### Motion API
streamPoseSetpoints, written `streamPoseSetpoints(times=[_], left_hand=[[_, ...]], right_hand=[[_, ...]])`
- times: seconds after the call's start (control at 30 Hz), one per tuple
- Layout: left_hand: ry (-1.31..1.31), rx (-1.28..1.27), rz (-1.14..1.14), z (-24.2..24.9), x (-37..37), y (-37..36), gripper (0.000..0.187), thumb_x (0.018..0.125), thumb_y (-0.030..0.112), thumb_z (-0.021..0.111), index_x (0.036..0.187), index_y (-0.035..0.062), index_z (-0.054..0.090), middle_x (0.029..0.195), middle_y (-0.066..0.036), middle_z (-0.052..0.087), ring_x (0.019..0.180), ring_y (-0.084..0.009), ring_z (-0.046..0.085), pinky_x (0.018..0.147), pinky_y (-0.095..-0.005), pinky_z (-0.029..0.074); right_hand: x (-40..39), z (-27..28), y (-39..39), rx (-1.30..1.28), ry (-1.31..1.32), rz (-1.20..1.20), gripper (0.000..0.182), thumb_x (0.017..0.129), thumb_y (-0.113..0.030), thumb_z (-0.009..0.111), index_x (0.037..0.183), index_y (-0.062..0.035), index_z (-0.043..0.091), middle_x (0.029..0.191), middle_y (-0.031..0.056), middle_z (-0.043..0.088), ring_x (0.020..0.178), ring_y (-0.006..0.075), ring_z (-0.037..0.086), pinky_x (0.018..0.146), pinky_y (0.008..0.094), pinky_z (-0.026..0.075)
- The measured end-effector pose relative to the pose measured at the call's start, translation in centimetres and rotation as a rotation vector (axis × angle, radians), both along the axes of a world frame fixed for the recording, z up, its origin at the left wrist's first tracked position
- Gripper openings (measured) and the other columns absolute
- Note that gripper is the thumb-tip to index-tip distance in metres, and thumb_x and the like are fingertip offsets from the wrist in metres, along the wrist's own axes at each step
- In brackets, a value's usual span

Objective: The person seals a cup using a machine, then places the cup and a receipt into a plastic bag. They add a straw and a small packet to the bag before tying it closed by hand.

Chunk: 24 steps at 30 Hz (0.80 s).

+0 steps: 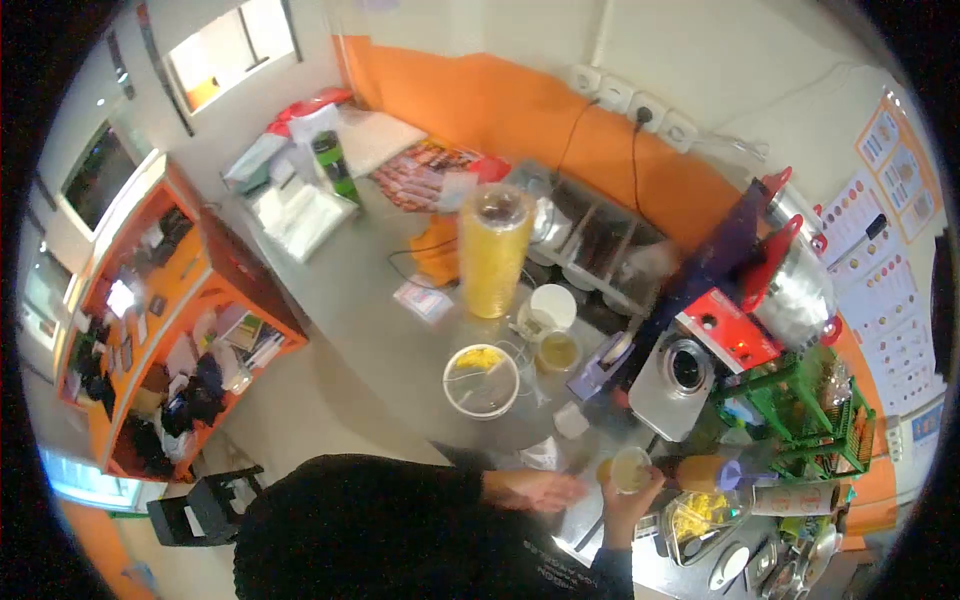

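Note:
Near the counter's front edge, my right hand (pixel 630 505) is closed around a small round cup (pixel 630 470) with something pale in it. My left hand (pixel 540 490) reaches in from the left with fingers stretched out and slightly blurred; nothing shows in it. A crumpled piece of clear plastic (pixel 540 454) lies just above the left hand. Farther up stands a white tub (pixel 481 400) with yellow pieces inside. Beside it are a yellowish container (pixel 558 352) and a white round container (pixel 552 306). A clear container of yellow pieces (pixel 700 515) sits right of my right hand.
A tall roll of yellowish film (pixel 495 255) stands upright on the metal counter (pixel 345 300). A purple tape dispenser (pixel 602 365), a silver scale-like device (pixel 672 385) and green baskets (pixel 810 410) crowd the right. An orange shelf (pixel 190 300) and black stool (pixel 200 510) are at left.

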<state>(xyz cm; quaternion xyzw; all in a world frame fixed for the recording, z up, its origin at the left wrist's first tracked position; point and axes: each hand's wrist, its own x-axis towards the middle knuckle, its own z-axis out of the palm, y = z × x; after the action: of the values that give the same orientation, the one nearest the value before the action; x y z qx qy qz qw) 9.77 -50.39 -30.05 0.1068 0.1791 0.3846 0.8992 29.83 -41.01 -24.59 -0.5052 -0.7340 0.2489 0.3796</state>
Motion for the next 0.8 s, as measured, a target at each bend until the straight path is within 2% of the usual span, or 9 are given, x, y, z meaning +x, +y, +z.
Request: streamPoseSetpoints(times=[0.1, 0.2, 0.33, 0.47, 0.53, 0.57, 0.67, 0.7, 0.8], left_hand=[[0.112, 0.394, -0.104, 4.6, -4.7, -5.0, 0.053, 0.105, 0.035, 0.037, 0.149, 0.0067, 0.032, 0.153, -0.009, 0.035, 0.142, -0.0224, 0.034, 0.116, -0.0346, 0.028], [0.207, 0.073, 0.042, 5.6, -8.1, -9.3, 0.051, 0.106, 0.033, 0.035, 0.148, 0.0047, 0.032, 0.152, -0.010, 0.037, 0.139, -0.0223, 0.038, 0.114, -0.0362, 0.031], [0.395, 0.008, 0.393, 7.1, -13.8, -13.9, 0.050, 0.105, 0.034, 0.038, 0.146, 0.0065, 0.036, 0.147, -0.010, 0.042, 0.133, -0.0234, 0.045, 0.110, -0.0377, 0.037], [0.580, -0.098, 0.881, 3.3, -24.3, -16.7, 0.047, 0.100, 0.032, 0.049, 0.138, 0.0047, 0.045, 0.134, -0.011, 0.054, 0.120, -0.0236, 0.055, 0.101, -0.0369, 0.044], [0.790, -0.244, 1.164, 3.0, -29.2, -15.3, 0.042, 0.099, 0.029, 0.050, 0.133, 0.0048, 0.049, 0.124, -0.009, 0.059, 0.111, -0.0201, 0.058, 0.095, -0.0332, 0.046], [0.882, -0.189, 1.179, 3.0, -31.6, -14.3, 0.040, 0.098, 0.028, 0.050, 0.131, 0.0052, 0.050, 0.123, -0.009, 0.059, 0.109, -0.0200, 0.058, 0.094, -0.0327, 0.046], [1.143, 0.013, 1.191, 3.6, -38.4, -9.1, 0.033, 0.098, 0.024, 0.051, 0.125, 0.0059, 0.052, 0.117, -0.007, 0.061, 0.105, -0.0198, 0.058, 0.090, -0.0315, 0.046], [1.226, 0.103, 1.178, 3.8, -40.5, -6.3, 0.031, 0.097, 0.023, 0.052, 0.123, 0.0056, 0.053, 0.114, -0.007, 0.061, 0.103, -0.0196, 0.058, 0.089, -0.0314, 0.046], [1.500, 0.363, 1.103, 3.5, -47.6, 3.2, 0.027, 0.096, 0.021, 0.054, 0.117, 0.0050, 0.055, 0.113, -0.008, 0.062, 0.104, -0.0231, 0.059, 0.088, -0.0339, 0.046]], right_hand=[[0.1, -4.4, -0.9, 0.204, -0.143, 0.004, 0.075, 0.070, -0.028, 0.085, 0.122, 0.0029, 0.041, 0.108, 0.0213, 0.048, 0.105, 0.0402, 0.049, 0.095, 0.0476, 0.038], [1.0, -7.5, -1.0, 0.217, -0.104, 0.034, 0.073, 0.073, -0.033, 0.082, 0.122, 0.0037, 0.044, 0.116, 0.0243, 0.048, 0.112, 0.0422, 0.047, 0.098, 0.0492, 0.038], [-0.5, -4.9, -1.7, 0.398, -0.378, -0.083, 0.060, 0.087, -0.041, 0.064, 0.122, 0.0043, 0.048, 0.142, 0.0283, 0.038, 0.137, 0.0434, 0.029, 0.108, 0.0554, 0.029], [-1.3, -4.0, -3.4, 0.235, -0.840, -0.122, 0.059, 0.095, -0.045, 0.049, 0.130, 0.0017, 0.043, 0.149, 0.0232, 0.033, 0.144, 0.0361, 0.022, 0.110, 0.0576, 0.024], [-2.4, -4.4, -4.2, 0.047, -0.933, -0.154, 0.074, 0.095, -0.055, 0.044, 0.145, -0.0018, 0.033, 0.153, 0.0198, 0.030, 0.146, 0.0319, 0.021, 0.112, 0.0584, 0.016], [-2.2, -6.8, -3.9, 0.356, -1.004, -0.210, 0.064, 0.096, -0.050, 0.045, 0.137, -0.0013, 0.044, 0.145, 0.0213, 0.041, 0.138, 0.0322, 0.037, 0.110, 0.0547, 0.026], [-4.1, -6.2, -4.0, 0.119, -0.916, -0.230, 0.069, 0.095, -0.055, 0.046, 0.147, -0.0099, 0.037, 0.153, 0.0143, 0.035, 0.137, 0.0385, 0.035, 0.100, 0.0623, 0.032], [-6.6, -3.2, -4.1, -0.083, -1.002, -0.266, 0.066, 0.099, -0.053, 0.037, 0.148, -0.0090, 0.036, 0.149, 0.0191, 0.039, 0.135, 0.0398, 0.037, 0.101, 0.0637, 0.030], [-7.8, -4.5, -3.0, -0.047, -1.017, -0.417, 0.058, 0.100, -0.046, 0.040, 0.142, -0.0066, 0.046, 0.144, 0.0183, 0.045, 0.125, 0.0384, 0.046, 0.100, 0.0619, 0.032]])
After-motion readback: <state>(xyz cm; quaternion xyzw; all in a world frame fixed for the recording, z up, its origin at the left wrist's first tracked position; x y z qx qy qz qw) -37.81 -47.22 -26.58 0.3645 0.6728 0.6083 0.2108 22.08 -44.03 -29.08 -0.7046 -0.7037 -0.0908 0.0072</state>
